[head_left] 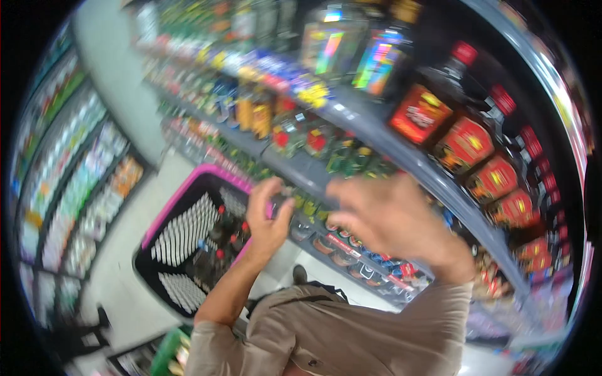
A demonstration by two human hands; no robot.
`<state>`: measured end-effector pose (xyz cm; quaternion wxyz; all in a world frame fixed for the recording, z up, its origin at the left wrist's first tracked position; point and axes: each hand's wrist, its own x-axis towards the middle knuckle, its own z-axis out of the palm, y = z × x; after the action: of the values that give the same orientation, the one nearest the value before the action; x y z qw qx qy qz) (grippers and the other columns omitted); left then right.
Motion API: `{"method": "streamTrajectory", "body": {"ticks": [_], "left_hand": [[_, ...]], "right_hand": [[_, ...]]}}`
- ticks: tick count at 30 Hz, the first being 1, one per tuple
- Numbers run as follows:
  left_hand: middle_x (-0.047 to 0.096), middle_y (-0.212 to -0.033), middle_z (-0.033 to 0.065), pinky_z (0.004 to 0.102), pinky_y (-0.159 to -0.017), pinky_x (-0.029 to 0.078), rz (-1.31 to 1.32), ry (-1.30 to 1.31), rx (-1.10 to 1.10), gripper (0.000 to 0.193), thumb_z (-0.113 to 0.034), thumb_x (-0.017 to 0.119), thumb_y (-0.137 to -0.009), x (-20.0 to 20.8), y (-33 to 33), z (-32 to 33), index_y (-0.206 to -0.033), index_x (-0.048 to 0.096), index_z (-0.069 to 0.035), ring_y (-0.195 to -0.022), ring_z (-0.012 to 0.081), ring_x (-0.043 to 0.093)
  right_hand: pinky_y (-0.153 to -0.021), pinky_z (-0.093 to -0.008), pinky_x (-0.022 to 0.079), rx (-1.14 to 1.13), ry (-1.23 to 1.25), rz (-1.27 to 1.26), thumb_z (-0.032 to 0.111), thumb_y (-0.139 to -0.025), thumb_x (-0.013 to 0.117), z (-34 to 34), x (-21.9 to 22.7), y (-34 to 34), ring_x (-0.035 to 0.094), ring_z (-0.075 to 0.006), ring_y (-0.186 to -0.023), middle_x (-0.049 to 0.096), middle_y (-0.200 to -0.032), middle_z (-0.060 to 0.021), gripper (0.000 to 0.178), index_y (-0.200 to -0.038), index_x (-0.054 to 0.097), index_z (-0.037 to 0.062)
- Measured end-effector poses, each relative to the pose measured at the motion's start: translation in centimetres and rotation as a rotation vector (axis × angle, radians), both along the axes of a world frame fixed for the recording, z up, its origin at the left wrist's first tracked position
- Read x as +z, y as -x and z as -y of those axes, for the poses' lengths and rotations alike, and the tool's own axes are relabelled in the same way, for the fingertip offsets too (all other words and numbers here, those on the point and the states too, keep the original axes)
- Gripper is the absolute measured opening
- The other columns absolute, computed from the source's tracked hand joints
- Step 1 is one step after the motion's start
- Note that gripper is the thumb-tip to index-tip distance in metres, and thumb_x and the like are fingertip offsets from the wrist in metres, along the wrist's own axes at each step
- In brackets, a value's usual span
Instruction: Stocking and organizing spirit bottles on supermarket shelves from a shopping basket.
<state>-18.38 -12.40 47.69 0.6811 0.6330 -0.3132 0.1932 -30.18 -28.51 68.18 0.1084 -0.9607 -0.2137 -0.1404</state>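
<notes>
Store shelves (370,130) packed with bottles sweep along the aisle, and both hands are up in front! Left hand (269,220): thumb and forefinger parted, nothing visible between them. Right hand (395,216): blurred, fingers curved, thumb standing apart, no object showing there either. Just beside the left hand sits the pink-rimmed basket (179,197), several red-capped bottles (219,235) already inside, part-filled by my reckoning, with room left. Farther out, red-labelled bottles (464,144) line the upper shelf; whether the load is complete, I can't tell.
</notes>
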Motion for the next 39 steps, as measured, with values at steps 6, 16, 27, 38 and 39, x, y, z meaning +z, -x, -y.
{"method": "streamTrajectory", "body": {"ticks": [6, 16, 27, 38, 39], "left_hand": [[0.064, -0.107, 0.0141, 0.0344, -0.085, 0.052, -0.59, -0.101, 0.023, 0.042, -0.005, 0.073, -0.08, -9.2, 5.8, -8.9, -0.118, 0.057, 0.0, -0.097, 0.0225, 0.063], [0.066, -0.103, 0.012, 0.0312, -0.081, 0.053, -1.088, -0.167, 0.123, 0.041, -0.005, 0.075, -0.08, -14.4, 9.7, -20.8, -0.116, 0.058, 0.005, -0.091, 0.0175, 0.065], [0.064, -0.106, 0.0136, 0.0315, -0.078, 0.052, -1.377, 0.432, 0.539, 0.049, -0.007, 0.069, -0.083, -19.0, 6.3, -32.8, -0.127, 0.052, 0.006, -0.089, 0.02, 0.061], [0.066, -0.103, 0.0112, 0.0325, -0.078, 0.051, -1.541, -0.026, 0.687, 0.052, -0.01, 0.079, -0.074, -27.1, 2.0, -32.6, -0.12, 0.057, 0.004, -0.088, 0.019, 0.063], [0.066, -0.108, 0.0132, 0.0333, -0.082, 0.05, -1.55, -0.091, 0.66, 0.055, -0.01, 0.08, -0.074, -28.2, 1.7, -32.4, -0.122, 0.057, 0.004, -0.093, 0.0216, 0.064]], "right_hand": [[-0.066, -0.043, 0.05, 0.32, 0.003, -0.65, 0.015, -0.088, 0.06, -8.9, -14.4, -4.9, 0.066, -0.0355, -0.079, 0.066, -0.084, -0.0143, 0.023, -0.108, 0.058, 0.0041], [-0.057, -0.0301, 0.048, 0.223, -0.38, -0.736, 0.012, -0.088, 0.064, -20.2, -28.1, -9.0, 0.06, -0.0117, -0.063, 0.066, -0.074, -0.0096, 0.027, -0.11, 0.062, -0.0032], [-0.053, -0.0269, 0.048, 0.041, -0.359, -0.907, 0.012, -0.089, 0.063, -22.1, -36.9, -14.4, 0.061, -0.0116, -0.059, 0.067, -0.077, -0.008, 0.025, -0.105, 0.062, -0.0074], [-0.084, -0.0427, 0.05, 0.039, 0.051, -0.93, 0.035, -0.08, 0.073, -27.4, -46.3, -21.5, 0.067, -0.0364, -0.096, 0.07, -0.095, -0.0199, 0.042, -0.107, 0.065, 0.0035], [-0.084, -0.0427, 0.05, 0.043, 0.049, -0.962, 0.035, -0.08, 0.073, -27.9, -47.2, -21.8, 0.067, -0.0364, -0.096, 0.07, -0.095, -0.0199, 0.042, -0.107, 0.065, 0.0035]]}}
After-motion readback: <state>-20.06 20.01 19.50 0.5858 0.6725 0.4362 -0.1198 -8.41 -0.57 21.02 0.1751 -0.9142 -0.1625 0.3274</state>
